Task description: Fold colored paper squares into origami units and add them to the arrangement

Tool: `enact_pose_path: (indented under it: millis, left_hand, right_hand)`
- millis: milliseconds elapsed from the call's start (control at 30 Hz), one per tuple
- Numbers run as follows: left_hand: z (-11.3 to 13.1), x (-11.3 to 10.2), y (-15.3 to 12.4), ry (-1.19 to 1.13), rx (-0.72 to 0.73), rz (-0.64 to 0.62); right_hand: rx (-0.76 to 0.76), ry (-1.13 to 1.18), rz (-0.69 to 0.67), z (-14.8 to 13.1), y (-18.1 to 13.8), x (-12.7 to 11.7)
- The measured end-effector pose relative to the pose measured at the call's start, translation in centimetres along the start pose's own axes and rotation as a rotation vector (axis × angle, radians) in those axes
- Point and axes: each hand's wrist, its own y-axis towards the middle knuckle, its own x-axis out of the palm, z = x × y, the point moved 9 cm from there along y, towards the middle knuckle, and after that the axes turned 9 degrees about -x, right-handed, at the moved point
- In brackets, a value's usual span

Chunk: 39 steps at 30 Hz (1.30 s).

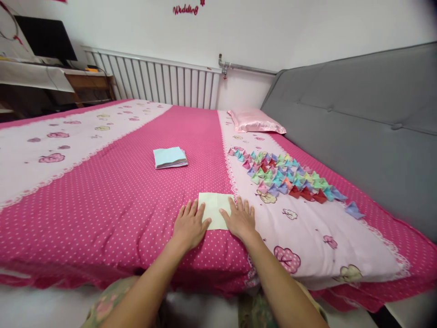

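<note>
A pale yellow-green sheet of paper (215,212) lies flat on the pink bedspread close to the bed's front edge. My left hand (191,225) rests palm down at its left edge, fingers spread, with the thumb at the paper. On the right edge lies my right hand (241,219), likewise flat with fingers apart and its thumb over the sheet. Farther off to the left sits a stack of coloured paper (170,157), light blue on top. Rows of small folded paper boats (287,175) in many colours stand to the right.
One blue-violet paper boat (355,210) stands apart at the right. A pink pillow (256,121) lies at the far side by the grey headboard (358,118). Behind the bed runs a white radiator (157,77); a monitor (48,38) stands on a desk at the left.
</note>
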Motion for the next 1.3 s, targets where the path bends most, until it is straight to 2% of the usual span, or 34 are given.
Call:
enact_pose_path:
  millis: [133,300,433,633,733,833,933,1100,1300]
  left_hand:
    - [-0.1,-0.6,0.1,-0.048,-0.012,0.011]
    - [-1.0,-3.0,0.5,-0.261,-0.075,0.125]
    - [-1.7,-3.5,1.1,-0.448,-0.126,0.122]
    - [-1.9,-2.6,1.8,-0.698,-0.170,0.073]
    - [-2.4,-2.1,1.8,-0.878,-0.246,0.059]
    - [-3.0,-1.9,1.8,-1.006,-0.318,0.061]
    - [-3.4,-2.5,1.5,-1.052,-0.334,0.127]
    - [-2.3,-4.4,0.7,-1.080,-0.201,0.210]
    - [-0.4,-6.8,-0.6,-0.819,-0.084,0.341]
  right_hand:
    - [0.007,0.009,0.081,0.7,0.5,-1.9]
    - [0.130,0.252,0.174,3.7,0.4,-3.8]
    - [0.126,0.401,0.150,4.7,0.5,-3.2]
    - [0.059,0.646,0.067,3.4,0.4,-1.5]
    - [0.079,0.969,0.039,2.3,0.0,-0.7]
    - [0.151,1.322,0.082,2.1,-0.2,-0.6]
    - [0.164,1.425,0.180,2.3,-0.1,-1.4]
    - [0.045,1.442,0.272,1.6,0.0,-3.2]
    - [-0.142,1.488,0.345,-0.4,-0.3,-4.7]
